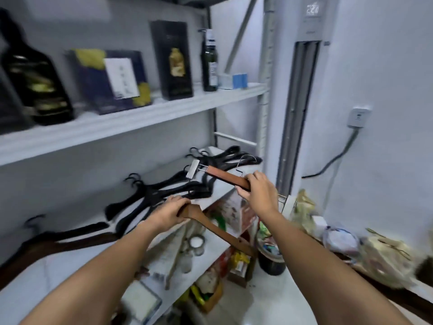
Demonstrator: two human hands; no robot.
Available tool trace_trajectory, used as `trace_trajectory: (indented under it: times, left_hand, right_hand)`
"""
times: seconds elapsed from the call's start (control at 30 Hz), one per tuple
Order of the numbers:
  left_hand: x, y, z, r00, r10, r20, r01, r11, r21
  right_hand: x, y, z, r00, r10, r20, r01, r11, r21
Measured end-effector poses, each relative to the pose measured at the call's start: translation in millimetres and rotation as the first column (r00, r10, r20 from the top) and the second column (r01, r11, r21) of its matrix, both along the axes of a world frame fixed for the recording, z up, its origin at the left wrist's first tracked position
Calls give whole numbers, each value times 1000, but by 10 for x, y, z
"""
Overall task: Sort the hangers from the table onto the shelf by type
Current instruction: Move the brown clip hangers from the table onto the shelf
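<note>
- The white metal shelf unit (131, 123) fills the left of the view; its upper board carries a dark glass bottle with a gold label (35, 78), a dark blue box with yellow patches (112, 80), a tall black box with a gold figure (172, 61), a slim dark green bottle (209, 59) and a small blue-and-white box (234, 81) at the far right end.
- The middle shelf board (42, 275) holds black plastic hangers in two groups: one heap at the far right end (225, 158), another nearer the middle (159, 195).
- A dark brown wooden hanger (58, 243) lies on the same board at the near left.
- The lower shelf and the pale floor below hold blurred clutter: a glass jar (196, 245), cartons, bags and a dark round tub (271, 256).
- The room has white walls, a tall white standing air conditioner (304, 90) and a wall socket (358, 117) with a grey cable.
- The right hand (257, 191) is closed around the middle of a brown wooden clip hanger with metal clips (225, 177), above the front edge of the middle board; its long axis runs from far left to near right, the metal hook pointing up and away.
- The left hand (171, 211) grips one end of a brown wooden curved hanger (218, 231), in the air in front of the shelf, its long axis slanting down to the near right.
</note>
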State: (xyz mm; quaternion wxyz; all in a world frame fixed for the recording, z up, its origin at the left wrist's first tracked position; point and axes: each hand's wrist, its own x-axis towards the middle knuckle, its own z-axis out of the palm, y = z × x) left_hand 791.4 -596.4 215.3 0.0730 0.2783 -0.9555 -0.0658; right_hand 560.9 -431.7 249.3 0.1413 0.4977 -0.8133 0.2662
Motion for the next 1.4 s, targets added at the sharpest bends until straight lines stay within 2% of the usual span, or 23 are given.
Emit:
trace_trajectory:
  times: [0.2, 0.27, 0.43, 0.53, 0.63, 0.87, 1.17, 1.4]
  left_hand:
    - [1316, -118, -65, 964, 261, -56, -259, 965, 42]
    - [1722, -99, -96, 945, 325, -30, -324, 945, 35]
    - [2662, 68, -216, 852, 523, -12, -522, 851, 58]
    - [3096, 157, -262, 800, 600, -25, -597, 799, 73]
    - [3416, 180, -300, 746, 665, -33, -659, 745, 98]
    - [3742, 15, -488, 696, 717, -40, -702, 691, 173]
    - [3777, -467, -821, 701, 712, -44, -685, 689, 237]
    - [3771, -778, -986, 681, 730, -62, -669, 654, 354]
  right_hand:
    - [981, -733, -10, 973, 224, -51, -224, 974, 8]
    - [1339, -930, -17, 954, 294, -53, -294, 956, 8]
    - [2150, -1286, -99, 891, 454, -24, -453, 891, 16]
    - [2549, -1464, -161, 844, 536, -15, -533, 842, 79]
    - [2889, -1613, -215, 803, 596, 1, -594, 801, 76]
    - [3315, -1867, -315, 759, 651, -19, -648, 757, 77]
    - [3463, -2252, -481, 801, 598, 27, -596, 793, 126]
    - [3594, -2440, -650, 822, 568, 37, -568, 813, 125]
